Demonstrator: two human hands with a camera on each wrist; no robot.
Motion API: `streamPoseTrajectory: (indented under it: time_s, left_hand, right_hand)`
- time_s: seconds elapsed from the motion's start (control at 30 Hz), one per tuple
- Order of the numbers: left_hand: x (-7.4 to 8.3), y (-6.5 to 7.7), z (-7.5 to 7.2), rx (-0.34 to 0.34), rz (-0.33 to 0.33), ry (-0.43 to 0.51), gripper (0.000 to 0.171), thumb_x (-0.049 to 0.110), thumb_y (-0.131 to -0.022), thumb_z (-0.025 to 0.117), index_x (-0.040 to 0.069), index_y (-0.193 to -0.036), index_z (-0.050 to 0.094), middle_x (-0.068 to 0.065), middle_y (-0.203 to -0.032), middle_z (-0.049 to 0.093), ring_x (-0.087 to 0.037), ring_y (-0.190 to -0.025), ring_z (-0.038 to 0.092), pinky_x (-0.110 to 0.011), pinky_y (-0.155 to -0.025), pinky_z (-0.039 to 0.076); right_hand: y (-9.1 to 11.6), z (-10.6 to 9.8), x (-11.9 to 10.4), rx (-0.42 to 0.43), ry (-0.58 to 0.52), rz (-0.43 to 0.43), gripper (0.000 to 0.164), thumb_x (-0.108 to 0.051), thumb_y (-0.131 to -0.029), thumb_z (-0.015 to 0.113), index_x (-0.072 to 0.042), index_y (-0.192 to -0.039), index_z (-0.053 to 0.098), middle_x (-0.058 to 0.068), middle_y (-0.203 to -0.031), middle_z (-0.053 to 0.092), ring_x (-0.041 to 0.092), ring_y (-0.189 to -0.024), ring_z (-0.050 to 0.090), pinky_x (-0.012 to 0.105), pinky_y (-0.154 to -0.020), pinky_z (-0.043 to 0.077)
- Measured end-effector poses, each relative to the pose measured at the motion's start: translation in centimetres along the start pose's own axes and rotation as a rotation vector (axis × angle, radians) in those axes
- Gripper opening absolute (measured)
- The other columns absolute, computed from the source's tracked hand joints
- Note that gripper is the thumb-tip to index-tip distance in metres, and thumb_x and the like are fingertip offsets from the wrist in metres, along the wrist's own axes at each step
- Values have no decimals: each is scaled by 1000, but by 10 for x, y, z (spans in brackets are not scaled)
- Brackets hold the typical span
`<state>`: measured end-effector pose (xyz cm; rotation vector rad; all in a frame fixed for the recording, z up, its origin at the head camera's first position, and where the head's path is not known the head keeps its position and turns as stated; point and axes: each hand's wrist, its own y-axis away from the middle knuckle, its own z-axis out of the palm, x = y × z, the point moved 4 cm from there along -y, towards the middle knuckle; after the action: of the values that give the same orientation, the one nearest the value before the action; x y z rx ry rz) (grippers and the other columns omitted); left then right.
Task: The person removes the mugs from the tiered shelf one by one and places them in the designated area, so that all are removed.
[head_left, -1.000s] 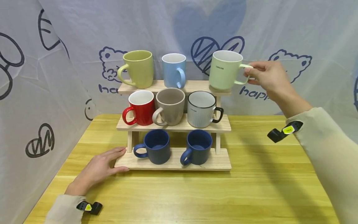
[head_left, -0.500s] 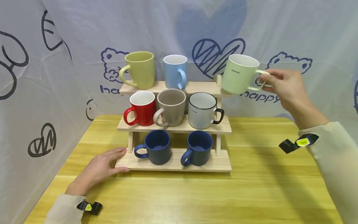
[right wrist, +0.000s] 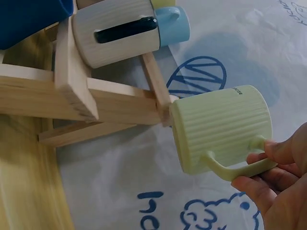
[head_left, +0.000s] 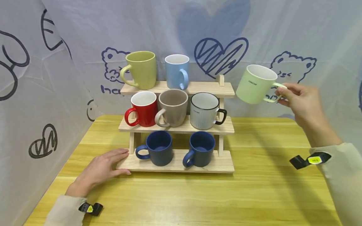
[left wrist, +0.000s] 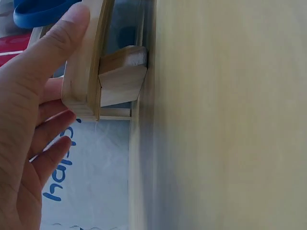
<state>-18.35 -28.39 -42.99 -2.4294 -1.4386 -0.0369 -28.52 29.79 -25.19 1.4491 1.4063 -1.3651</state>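
Observation:
In the head view my right hand (head_left: pixel 306 105) pinches the handle of a light green ribbed mug (head_left: pixel 254 85), held slightly tilted in the air just right of the top shelf. The right wrist view shows thumb and fingers round that mug's handle (right wrist: pixel 240 170). My left hand (head_left: pixel 97 168) holds the left end of the three-tier wooden rack (head_left: pixel 223 161), thumb at the front of the bottom shelf and fingers towards its back. In the left wrist view the thumb (left wrist: pixel 72 26) lies on the shelf board (left wrist: pixel 79 72), the other fingers beyond it.
On the top shelf stand an olive-yellow mug (head_left: pixel 142 70) and a light blue mug (head_left: pixel 174 70). The middle shelf holds red (head_left: pixel 147 111), taupe (head_left: pixel 175 110) and white black-rimmed (head_left: pixel 204 113) mugs. Two navy mugs (head_left: pixel 159 150) occupy the bottom shelf. A printed cloth (head_left: pixel 158 25) hangs behind the table (head_left: pixel 175 197).
My right hand has carried the light green mug off the top shelf's right end, to the right and downward, with a slight tilt. The left hand and the other mugs have stayed in place.

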Motion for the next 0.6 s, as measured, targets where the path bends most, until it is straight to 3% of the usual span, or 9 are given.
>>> streamPoseTrajectory:
  time_s: [0.2,0.33,0.4,0.6]
  left_hand:
    - [14,-4,-2,113,190,30,57,39,-71,86,11,-119,71,-1,-121,67,-23,-112,62,-44,-94,53]
    - [27,-9,1,99,293,59,54,32,-74,86,10,-120,70,-3,-124,66,-25,-114,62,-45,-95,53]
    - [32,-12,5,67,301,51,54,33,-78,83,10,-124,68,-5,-129,63,-26,-118,60,-46,-98,51]
    - [33,-16,13,-18,240,85,51,34,-86,76,10,-129,65,-5,-136,59,-24,-127,53,-51,-111,36]
  right_hand:
    - [2,-6,16,17,73,9,12,-20,-93,66,-16,-102,74,-7,-91,68,5,-84,64,18,-74,58]
    - [4,-9,24,17,22,14,12,-19,-92,68,-15,-101,75,-8,-88,69,5,-84,64,17,-73,58]
    - [5,-10,26,19,-16,14,11,-18,-92,68,-15,-99,75,-8,-86,70,5,-83,64,17,-73,58]
    - [5,-11,32,29,-76,27,14,-19,-90,70,-11,-101,74,-8,-85,70,4,-83,65,16,-72,58]
